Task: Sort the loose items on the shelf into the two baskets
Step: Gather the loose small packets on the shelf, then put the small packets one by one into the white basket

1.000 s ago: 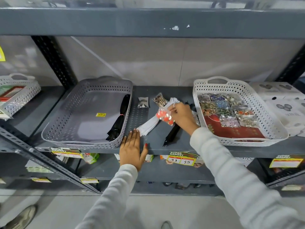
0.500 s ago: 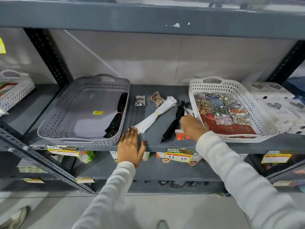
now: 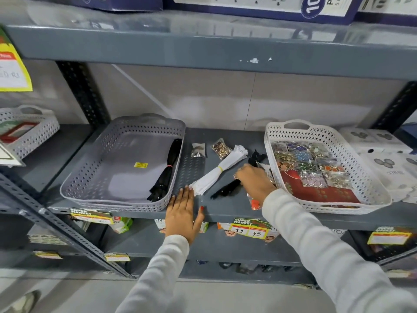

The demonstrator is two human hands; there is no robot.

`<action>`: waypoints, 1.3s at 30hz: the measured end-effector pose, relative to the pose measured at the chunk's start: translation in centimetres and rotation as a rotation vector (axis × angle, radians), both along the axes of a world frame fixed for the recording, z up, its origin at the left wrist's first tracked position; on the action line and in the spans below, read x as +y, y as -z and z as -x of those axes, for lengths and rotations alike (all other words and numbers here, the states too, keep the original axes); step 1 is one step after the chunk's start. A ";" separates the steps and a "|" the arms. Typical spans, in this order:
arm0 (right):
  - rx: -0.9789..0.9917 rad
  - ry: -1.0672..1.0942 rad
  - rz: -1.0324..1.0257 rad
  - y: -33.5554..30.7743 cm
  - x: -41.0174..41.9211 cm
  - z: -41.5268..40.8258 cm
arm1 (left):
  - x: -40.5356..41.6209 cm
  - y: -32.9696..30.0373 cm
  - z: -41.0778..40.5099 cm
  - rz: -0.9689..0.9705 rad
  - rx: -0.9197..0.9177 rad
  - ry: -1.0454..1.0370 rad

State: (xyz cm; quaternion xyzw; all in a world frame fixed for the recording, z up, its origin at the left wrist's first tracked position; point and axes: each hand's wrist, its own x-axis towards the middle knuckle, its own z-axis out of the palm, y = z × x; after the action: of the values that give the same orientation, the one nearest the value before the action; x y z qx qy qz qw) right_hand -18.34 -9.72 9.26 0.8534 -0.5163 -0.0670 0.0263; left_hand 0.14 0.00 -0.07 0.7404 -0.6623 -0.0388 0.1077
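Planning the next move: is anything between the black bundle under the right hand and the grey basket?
Yes. The white bundle lies diagonally on the shelf between the black bundle at the right hand and the grey basket. The left hand rests flat by the basket's near right corner. Above them, nothing visible blocks.

Left hand (image 3: 183, 213) lies flat on the shelf's (image 3: 225, 211) front edge beside the grey basket (image 3: 117, 175); right hand (image 3: 256, 181) grips a black bundle (image 3: 225, 189) near the white basket (image 3: 365, 177)
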 end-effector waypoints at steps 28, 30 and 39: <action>-0.047 0.385 -0.018 -1.9 -5.7 0.6 | -0.6 0.7 0.3 0.066 -0.013 -0.047; -0.002 0.430 -0.071 -1.5 -5.4 0.9 | -0.5 0.7 0.3 0.061 -0.016 -0.046; -0.022 0.450 0.002 -0.8 -4.3 0.9 | -0.3 0.6 0.3 0.031 -0.028 -0.036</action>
State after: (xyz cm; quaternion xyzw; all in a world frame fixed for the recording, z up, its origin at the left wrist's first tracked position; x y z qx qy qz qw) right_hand -19.26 -14.07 10.06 0.7175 -0.6938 -0.0615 0.0058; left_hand -0.14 -0.29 -0.70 0.7508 -0.6509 -0.0163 0.1108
